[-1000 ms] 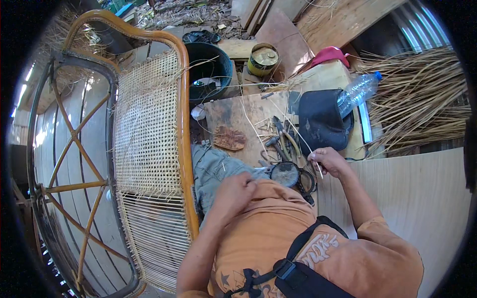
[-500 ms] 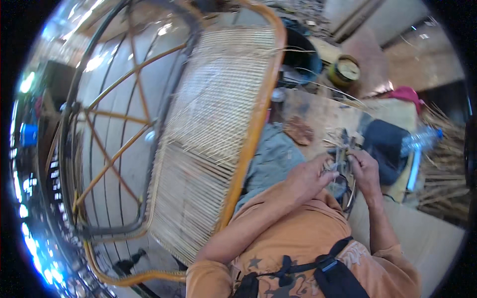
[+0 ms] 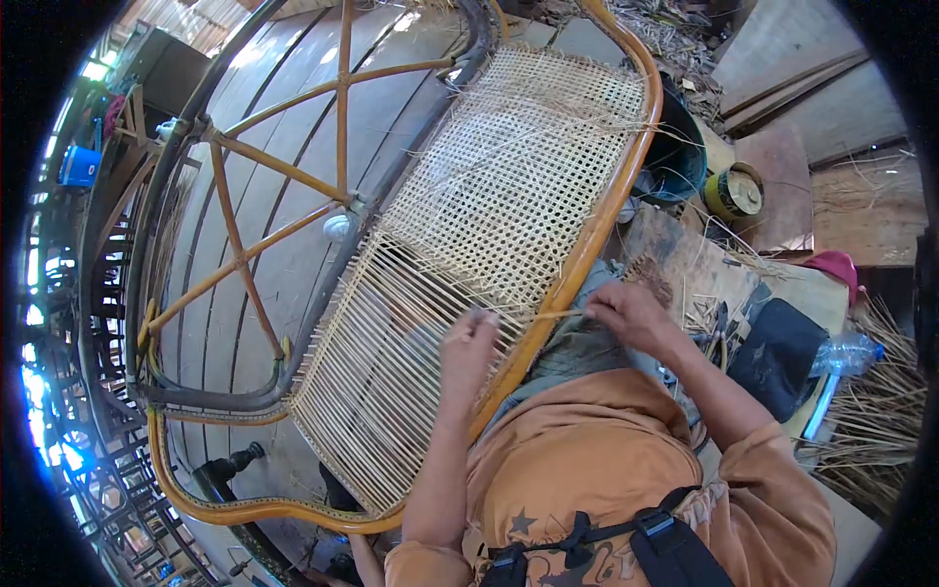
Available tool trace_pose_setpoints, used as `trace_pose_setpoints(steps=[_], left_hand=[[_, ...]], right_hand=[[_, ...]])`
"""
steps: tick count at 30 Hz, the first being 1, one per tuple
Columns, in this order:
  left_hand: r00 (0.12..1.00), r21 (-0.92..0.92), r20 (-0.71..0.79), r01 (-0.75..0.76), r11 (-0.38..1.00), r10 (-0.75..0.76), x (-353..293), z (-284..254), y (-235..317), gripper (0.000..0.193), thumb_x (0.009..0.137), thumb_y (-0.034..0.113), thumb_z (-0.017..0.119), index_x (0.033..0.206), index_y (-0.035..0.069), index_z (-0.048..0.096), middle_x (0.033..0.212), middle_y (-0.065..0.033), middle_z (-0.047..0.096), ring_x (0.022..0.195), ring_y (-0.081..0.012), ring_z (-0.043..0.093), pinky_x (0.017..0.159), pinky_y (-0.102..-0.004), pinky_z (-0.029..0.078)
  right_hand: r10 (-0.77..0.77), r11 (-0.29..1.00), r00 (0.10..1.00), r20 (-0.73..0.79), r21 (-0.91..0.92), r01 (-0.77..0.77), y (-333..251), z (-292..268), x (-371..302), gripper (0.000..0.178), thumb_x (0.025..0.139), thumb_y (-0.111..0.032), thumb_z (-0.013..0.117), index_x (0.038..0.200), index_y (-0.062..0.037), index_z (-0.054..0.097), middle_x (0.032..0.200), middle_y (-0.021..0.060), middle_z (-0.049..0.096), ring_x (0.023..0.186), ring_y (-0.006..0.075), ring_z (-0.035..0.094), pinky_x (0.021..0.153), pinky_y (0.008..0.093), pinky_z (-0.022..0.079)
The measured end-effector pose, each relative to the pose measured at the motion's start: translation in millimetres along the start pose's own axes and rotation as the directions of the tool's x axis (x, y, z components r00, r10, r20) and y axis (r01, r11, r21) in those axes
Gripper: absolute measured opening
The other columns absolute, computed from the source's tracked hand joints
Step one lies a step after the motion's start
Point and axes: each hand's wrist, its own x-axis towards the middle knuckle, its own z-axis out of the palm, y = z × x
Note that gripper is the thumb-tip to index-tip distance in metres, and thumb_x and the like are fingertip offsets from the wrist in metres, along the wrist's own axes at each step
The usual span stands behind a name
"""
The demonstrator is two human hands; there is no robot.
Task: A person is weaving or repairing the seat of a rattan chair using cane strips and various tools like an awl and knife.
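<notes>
A rattan chair frame with a woven cane panel (image 3: 518, 166) leans across my lap. Its upper part is closely woven. Lower down, parallel cane strands (image 3: 367, 328) run with open gaps. Over the border between the two, my left hand (image 3: 465, 357) is closed in a pinch at a thin cane strip (image 3: 548, 315). The strip stretches across the glossy orange-brown rattan rim (image 3: 611, 220) to my right hand (image 3: 631, 315), whose thumb and fingers are pinched on its other end. Exactly how the left fingertips grip it is hard to make out.
Right of me, a board (image 3: 675, 249) bears pliers (image 3: 721, 333) and scraps. Near it are a black pouch (image 3: 780, 352), a plastic bottle (image 3: 846, 354), a yellow-green tin (image 3: 734, 191) and a dark bucket (image 3: 685, 161). Dark curved rattan framing (image 3: 342, 83) stands left. A person's bare limb (image 3: 367, 563) shows below.
Both hands have moved left from the tools beside me to the chair panel and drawn apart, with a cane strip between them. The pliers now lie on the board. My view has shifted left.
</notes>
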Motion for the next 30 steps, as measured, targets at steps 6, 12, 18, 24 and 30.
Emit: trace_pose_setpoints(steps=[6,12,18,24,30], left_hand=[[0.957,0.194,-0.201,-0.169,0.966,0.208,80.7,-12.8,-16.1,0.028,0.085,0.028,0.059,0.082,0.0,0.059,0.06,-0.0051,0.053,0.055,-0.0108,0.049,0.053,-0.0302,0.041],[0.958,0.227,-0.179,-0.18,0.957,0.223,106.9,-30.6,-10.0,0.026,0.085,0.026,0.06,0.079,0.0,0.059,0.058,-0.0024,0.053,0.049,-0.0102,0.047,0.048,-0.0269,0.039],[0.987,0.173,-0.135,-0.066,0.983,0.09,95.4,-46.1,-27.4,0.025,0.084,0.022,0.058,0.07,0.002,0.056,0.058,-0.0014,0.052,0.049,-0.0096,0.048,0.046,-0.0264,0.039],[0.982,-0.176,-0.19,-0.038,0.984,0.004,82.5,-45.5,-9.7,0.017,0.085,0.022,0.058,0.084,0.006,0.055,0.064,-0.0016,0.053,0.049,-0.0092,0.047,0.044,-0.0235,0.04],[0.985,-0.482,-0.093,-0.174,0.859,0.147,28.5,-13.5,65.1,0.014,0.085,0.02,0.057,0.081,0.007,0.053,0.062,-0.0003,0.047,0.046,-0.0089,0.043,0.043,-0.0235,0.038]], right_hand=[[0.054,0.997,0.994,-0.095,0.062,-0.048,-2.7,-11.3,44.0,0.019,0.085,-0.019,0.056,0.094,-0.0023,0.061,0.082,0.0203,0.06,0.082,0.038,0.059,0.07,0.0434,0.046],[-0.018,0.994,0.976,-0.216,-0.109,-0.006,21.7,-9.0,69.3,0.017,0.084,-0.019,0.054,0.086,-0.0022,0.06,0.08,0.0199,0.061,0.082,0.0375,0.061,0.07,0.0437,0.048],[0.063,0.959,0.993,-0.097,-0.269,-0.087,32.9,-16.7,85.2,0.016,0.084,-0.018,0.055,0.086,-0.0028,0.059,0.084,0.0194,0.06,0.084,0.0376,0.059,0.072,0.0436,0.048],[-0.074,0.981,0.942,-0.326,-0.192,0.01,52.8,-39.9,27.9,0.017,0.084,-0.018,0.055,0.088,-0.0018,0.057,0.08,0.0179,0.06,0.079,0.0352,0.059,0.067,0.0412,0.046],[0.649,0.751,0.684,-0.334,0.137,-0.646,100.8,-63.9,-134.0,0.02,0.086,-0.019,0.054,0.087,0.0003,0.056,0.075,0.0194,0.059,0.071,0.0345,0.059,0.063,0.0398,0.046]])
